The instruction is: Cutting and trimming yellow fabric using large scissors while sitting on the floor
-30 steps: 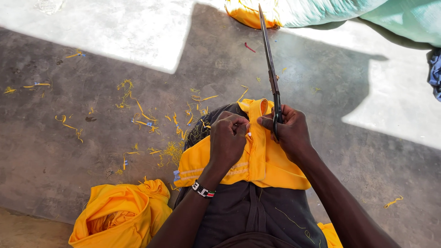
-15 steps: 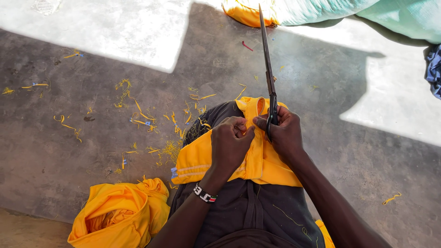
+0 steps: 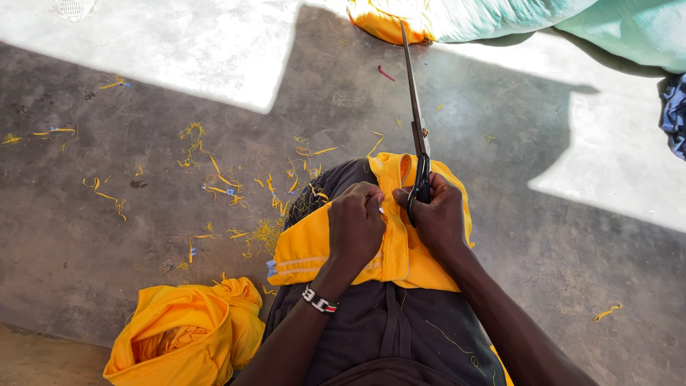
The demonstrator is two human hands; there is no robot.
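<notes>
While the yellow garment (image 3: 400, 250) has slid slightly up the lap toward 12 o'clock, both grips stay as before: left hand (image 3: 355, 227) pinches its seam, right hand (image 3: 439, 218) clasps the closed scissors (image 3: 416, 136), blades pointing to 12. Yellow thread scraps (image 3: 236, 189) lie at 10 o'clock; trimming appears ongoing.

Looks like an informal tailoring or garment workspace, set on the ground, partly in sun. Bare concrete floor (image 3: 143, 236) littered with yellow thread and fabric scraps (image 3: 214, 171). Bundled yellow cloth (image 3: 182, 336) lies on the floor, another yellow bundle (image 3: 379, 21) sits beside pale green fabric (image 3: 543, 21) at the far edge. Long scissors (image 3: 418, 143) are over a yellow garment (image 3: 400, 250) on a lap. Small floor drain (image 3: 70, 7) in the corner.
</notes>
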